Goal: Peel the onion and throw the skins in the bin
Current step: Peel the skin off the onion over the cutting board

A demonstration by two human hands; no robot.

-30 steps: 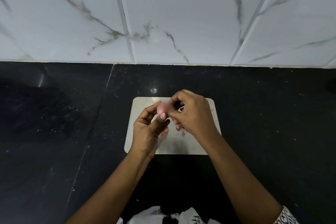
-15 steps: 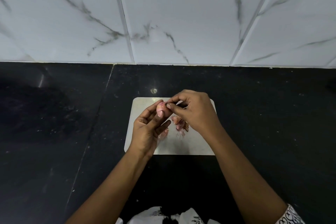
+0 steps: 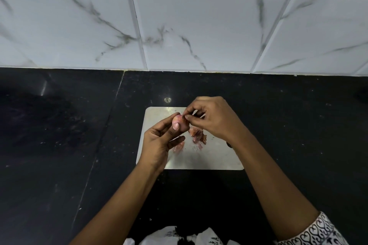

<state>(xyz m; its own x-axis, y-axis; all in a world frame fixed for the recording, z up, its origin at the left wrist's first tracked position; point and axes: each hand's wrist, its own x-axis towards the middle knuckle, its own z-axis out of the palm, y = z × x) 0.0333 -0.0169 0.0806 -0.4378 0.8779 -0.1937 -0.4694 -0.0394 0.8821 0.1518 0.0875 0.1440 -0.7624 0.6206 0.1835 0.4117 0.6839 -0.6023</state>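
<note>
Onion (image 3: 180, 123) held up over the far-left part of the board (image 3: 211, 160), not resting on it. My left hand (image 3: 159, 143) grips it: thumb pressed on the near face, the other fingers curled round the far and left sides. My right hand (image 3: 216, 120) meets it from the right. Thumb and forefinger are pinched together at the onion's upper right edge, touching it; the other fingers are curled loosely behind. Whether a flap of skin sits in the pinch is too small to tell.

Skins (image 3: 197, 136) lie loose on the board, just near of the onion, between my two hands. One more scrap lies under my left fingertips.

Against a second ago: the onion is in the same left-hand grip, over the same part of the board. My right hand then covered most of the skins; it now sits a little farther right, and the pile shows plainly. The pinch stays at the onion's right edge.

Board rests on the black counter (image 3: 59, 145).
</note>
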